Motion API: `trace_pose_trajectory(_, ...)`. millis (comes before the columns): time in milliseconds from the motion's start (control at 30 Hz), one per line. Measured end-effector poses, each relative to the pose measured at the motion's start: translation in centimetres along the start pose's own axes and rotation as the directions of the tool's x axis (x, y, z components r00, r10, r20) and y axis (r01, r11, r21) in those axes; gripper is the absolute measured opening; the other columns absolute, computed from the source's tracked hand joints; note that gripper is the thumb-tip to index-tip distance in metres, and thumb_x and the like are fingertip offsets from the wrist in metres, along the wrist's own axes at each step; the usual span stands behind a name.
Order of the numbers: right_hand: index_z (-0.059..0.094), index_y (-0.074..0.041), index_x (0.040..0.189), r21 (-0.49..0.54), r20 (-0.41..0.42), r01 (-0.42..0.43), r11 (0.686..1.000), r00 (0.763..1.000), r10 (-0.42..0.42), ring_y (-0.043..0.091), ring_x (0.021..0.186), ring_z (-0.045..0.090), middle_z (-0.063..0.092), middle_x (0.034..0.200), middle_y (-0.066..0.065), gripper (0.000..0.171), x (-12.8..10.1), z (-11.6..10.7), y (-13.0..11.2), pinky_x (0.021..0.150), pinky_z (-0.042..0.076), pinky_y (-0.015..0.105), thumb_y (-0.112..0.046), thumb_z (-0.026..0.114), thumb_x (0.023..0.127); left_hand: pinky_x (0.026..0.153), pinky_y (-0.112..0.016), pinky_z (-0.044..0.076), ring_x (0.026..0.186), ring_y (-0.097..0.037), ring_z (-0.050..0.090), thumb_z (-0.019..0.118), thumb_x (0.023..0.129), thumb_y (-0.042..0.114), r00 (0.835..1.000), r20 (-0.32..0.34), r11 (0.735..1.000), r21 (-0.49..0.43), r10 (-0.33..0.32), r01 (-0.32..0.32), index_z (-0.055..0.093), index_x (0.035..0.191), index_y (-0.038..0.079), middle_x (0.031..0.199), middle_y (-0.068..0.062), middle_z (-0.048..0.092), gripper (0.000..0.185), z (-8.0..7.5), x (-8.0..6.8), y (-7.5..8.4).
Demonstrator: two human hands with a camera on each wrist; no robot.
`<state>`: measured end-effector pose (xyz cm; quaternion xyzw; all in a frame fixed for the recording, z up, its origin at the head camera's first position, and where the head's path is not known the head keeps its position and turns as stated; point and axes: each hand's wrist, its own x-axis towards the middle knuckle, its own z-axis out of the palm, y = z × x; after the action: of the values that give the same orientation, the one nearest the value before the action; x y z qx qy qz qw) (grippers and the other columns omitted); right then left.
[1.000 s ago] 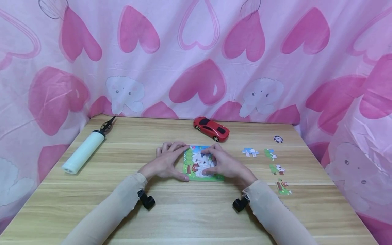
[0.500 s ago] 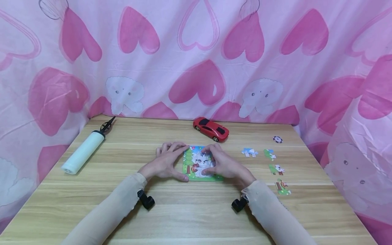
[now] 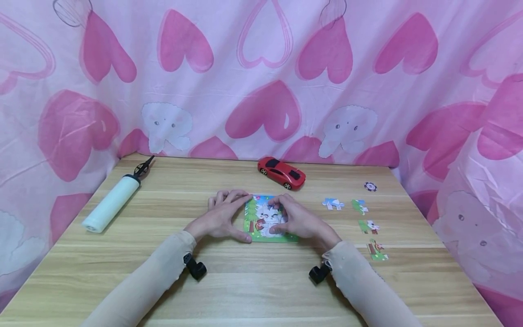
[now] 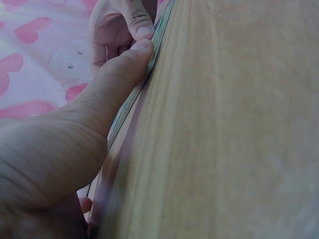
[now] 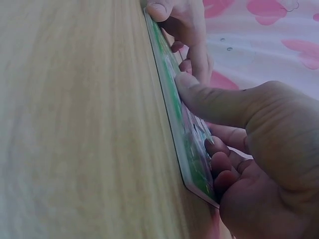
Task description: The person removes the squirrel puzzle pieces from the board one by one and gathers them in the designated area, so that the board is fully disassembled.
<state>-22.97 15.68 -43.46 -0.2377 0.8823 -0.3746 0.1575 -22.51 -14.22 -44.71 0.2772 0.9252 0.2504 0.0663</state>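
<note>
A small jigsaw puzzle board (image 3: 261, 237), showing a white cartoon animal and green trees, lies flat mid-table. My left hand (image 3: 220, 218) spans its left side, the thumb at the near corner and the index finger at the far one. Over the board's right part, my right hand (image 3: 304, 218) holds a jigsaw piece (image 5: 203, 128) between thumb and curled fingers. That piece is mostly hidden by the hand. In the left wrist view, the left thumb (image 4: 124, 69) lies straight along the board's near edge.
To the right lie loose jigsaw pieces (image 3: 333, 203), (image 3: 360, 206), and others. A round patterned chip (image 3: 370, 186) is behind them. A red toy car (image 3: 282, 173) stands beyond the board, and a pale green hand pump (image 3: 112, 203) lies at left. A pink curtain (image 3: 184, 91) hangs behind.
</note>
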Motion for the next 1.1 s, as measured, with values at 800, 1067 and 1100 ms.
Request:
trace_pose_trajectory(800, 0.063, -0.017, 0.157, -0.022, -0.032, 0.012, 1.000, 0.999, -0.013, 0.022, 0.109, 0.057, 0.060, 0.127, 0.001, 0.061, 0.11, -0.55, 0.49, 0.092, 0.052, 0.035, -0.019, 0.086, 0.101, 0.102, -0.051, 0.026, 0.147, -0.040, 0.028, 0.095, 0.075, 0.071, 1.000, 0.002, 1.000, 0.004, -0.006, 0.006, 0.038, 0.175, 0.019, 0.177, -0.007, 0.033, 0.126, 0.00, 0.03, 0.03)
trace_pose_trajectory(1067, 0.063, -0.018, 0.157, 0.009, -0.047, 0.009, 1.000, 0.999, -0.008, 0.022, 0.108, 0.056, 0.058, 0.122, 0.003, 0.060, 0.17, -0.73, 0.61, 0.091, 0.051, 0.033, -0.020, 0.085, 0.102, 0.103, -0.052, 0.026, 0.147, -0.039, 0.029, 0.094, 0.075, 0.072, 1.000, 0.006, 1.000, 0.007, -0.011, 0.011, 0.037, 0.175, 0.020, 0.177, -0.006, 0.032, 0.127, 0.04, 0.13, -0.08)
trace_pose_trajectory(1100, 0.063, -0.018, 0.157, 0.014, -0.049, 0.011, 1.000, 0.999, -0.011, 0.022, 0.108, 0.056, 0.058, 0.123, 0.003, 0.059, 0.21, -0.76, 0.69, 0.091, 0.051, 0.033, -0.021, 0.085, 0.102, 0.103, -0.052, 0.026, 0.147, -0.039, 0.029, 0.095, 0.075, 0.072, 1.000, 0.006, 1.000, 0.006, -0.012, 0.012, 0.037, 0.175, 0.020, 0.177, -0.006, 0.032, 0.127, 0.04, 0.12, -0.09)
